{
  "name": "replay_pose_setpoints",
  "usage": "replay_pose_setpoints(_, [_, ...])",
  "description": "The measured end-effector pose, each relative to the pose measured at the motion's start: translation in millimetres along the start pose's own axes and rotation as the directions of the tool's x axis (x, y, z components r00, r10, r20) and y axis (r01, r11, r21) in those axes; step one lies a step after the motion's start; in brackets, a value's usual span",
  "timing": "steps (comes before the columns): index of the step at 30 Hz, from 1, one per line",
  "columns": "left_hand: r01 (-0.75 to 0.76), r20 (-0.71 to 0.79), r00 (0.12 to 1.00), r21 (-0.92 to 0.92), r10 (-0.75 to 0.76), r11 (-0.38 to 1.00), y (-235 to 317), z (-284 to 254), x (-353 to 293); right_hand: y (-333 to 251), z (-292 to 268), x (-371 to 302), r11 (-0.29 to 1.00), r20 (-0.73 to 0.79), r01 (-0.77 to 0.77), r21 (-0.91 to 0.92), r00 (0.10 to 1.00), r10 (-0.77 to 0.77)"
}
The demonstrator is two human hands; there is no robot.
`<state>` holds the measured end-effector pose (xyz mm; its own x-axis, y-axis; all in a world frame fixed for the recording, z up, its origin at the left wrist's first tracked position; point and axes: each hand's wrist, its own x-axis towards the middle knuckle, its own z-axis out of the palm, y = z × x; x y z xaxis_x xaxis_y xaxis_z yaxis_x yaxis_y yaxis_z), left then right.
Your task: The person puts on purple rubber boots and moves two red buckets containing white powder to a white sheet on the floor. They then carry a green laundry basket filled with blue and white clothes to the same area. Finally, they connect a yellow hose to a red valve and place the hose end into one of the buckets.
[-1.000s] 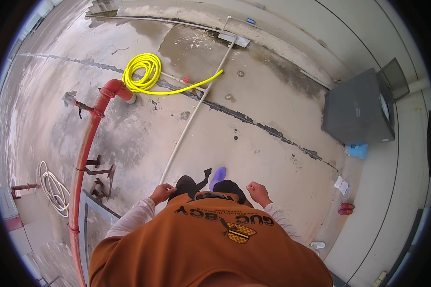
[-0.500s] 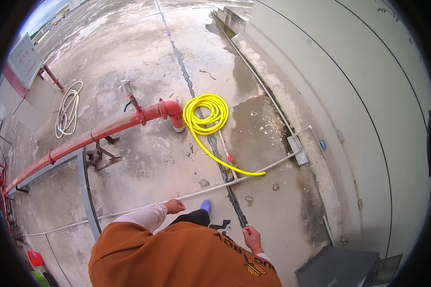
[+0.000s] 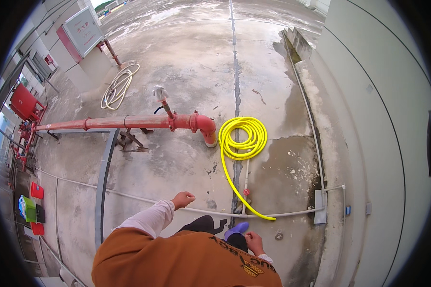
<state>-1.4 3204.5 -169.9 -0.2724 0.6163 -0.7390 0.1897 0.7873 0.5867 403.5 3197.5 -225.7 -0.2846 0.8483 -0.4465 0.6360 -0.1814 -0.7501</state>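
My left hand hangs over the concrete just beyond the long pale pipe, its fingers curled together and no object visible in it. Closer to my body on the right, my right hand is loosely fisted, also with nothing showing in it. Ahead of both hands lies a coiled yellow hose. Its loose end runs toward me and ends across the pale pipe. A purple shoe on my foot shows beside the right hand.
A red pipe runs from the left to an elbow beside the coil. A small red valve sits near the hose. A grey metal frame stands at left, a white hose lies farther back, and a pale wall rises at right.
The view has swung left, so the yellow coil and red pipe appear farther right. My left hand has reached a bit forward. A purple-shod foot now shows beside my right hand.
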Motion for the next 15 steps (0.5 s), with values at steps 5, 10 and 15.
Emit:
replay_pose_setpoints(5, [0.120, 0.020, 0.993, -0.092, -0.119, 0.989, 13.6, 38.9, 24.8, 14.7, -37.2, 46.9, 1.000, 0.013, 0.018, 0.004, 1.000, -0.018])
replay_pose_setpoints(10, [-0.014, 0.027, 1.000, 0.063, 0.012, 0.998, 50.9, 72.8, 87.5, 77.3, -9.8, 59.5, 0.984, 0.043, 0.150, -0.097, 0.988, -0.146])
replay_pose_setpoints(15, [-0.016, 0.064, 0.998, 0.092, 0.010, 0.996, 79.8, 88.6, 162.5, 100.8, 22.0, 66.6, 0.980, 0.039, 0.018, -0.200, 0.999, -0.010])
